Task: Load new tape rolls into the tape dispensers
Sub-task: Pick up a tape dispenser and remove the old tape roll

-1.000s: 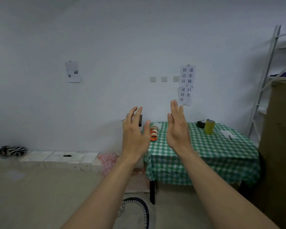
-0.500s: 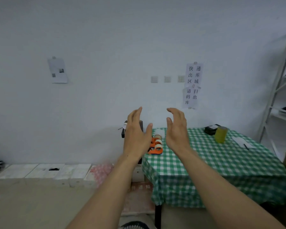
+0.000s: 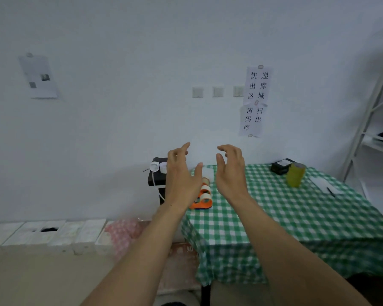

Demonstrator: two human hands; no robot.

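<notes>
the green-checked table (image 3: 296,228) has grown larger in view over the last second, so the person is likely walking up to it and loading has not begun. the left hand (image 3: 180,180) and right hand (image 3: 230,173), raised and empty, have gone from flat to loosely curled, fingers spread. the orange tape dispensers (image 3: 202,200) sit at the table's left edge, partly hidden behind the left hand; their count is unclear. a yellow-green roll (image 3: 295,175) stands well apart, far right.

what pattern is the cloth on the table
The tablecloth is green-and-white checked; head view shows it best.
</notes>
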